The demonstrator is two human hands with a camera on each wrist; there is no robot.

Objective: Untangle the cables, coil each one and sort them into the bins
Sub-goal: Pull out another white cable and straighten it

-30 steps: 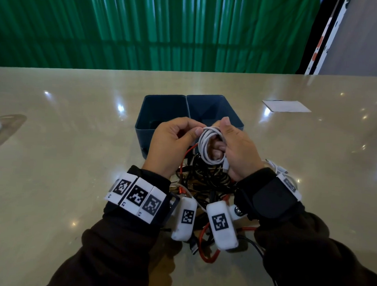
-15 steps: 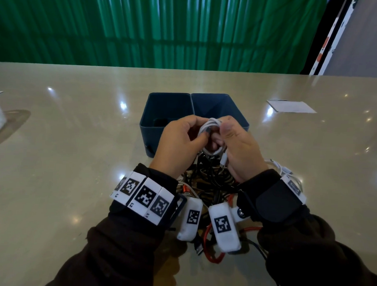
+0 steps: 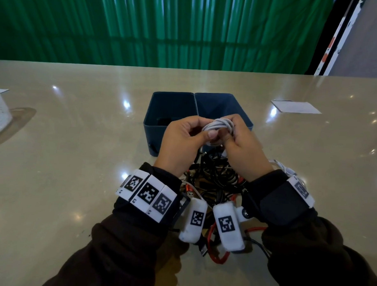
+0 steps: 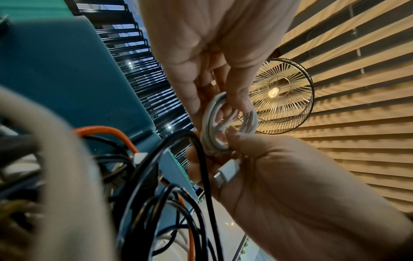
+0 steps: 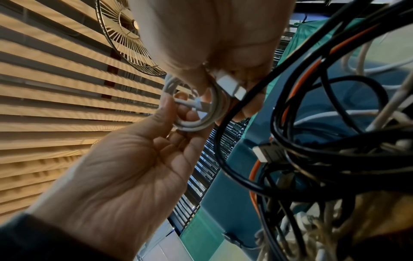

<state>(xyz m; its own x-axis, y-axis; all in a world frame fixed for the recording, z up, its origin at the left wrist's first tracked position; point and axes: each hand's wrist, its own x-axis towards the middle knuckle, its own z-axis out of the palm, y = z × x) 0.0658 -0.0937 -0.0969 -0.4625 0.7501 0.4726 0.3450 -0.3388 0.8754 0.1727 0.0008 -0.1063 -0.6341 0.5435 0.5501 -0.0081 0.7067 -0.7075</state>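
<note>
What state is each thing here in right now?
White cable: coiled, held above the bins.
Left hand: pinches the coil.
Right hand: grips the coil.
Left bin: open, something dark inside.
Right bin: open.
Cable pile: tangled on the table.

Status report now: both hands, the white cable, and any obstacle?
Left hand and right hand both grip white cable, coiled, above bins. Not binned yet. Cable tangle lies below the hands; nothing blocks the bins.
</note>
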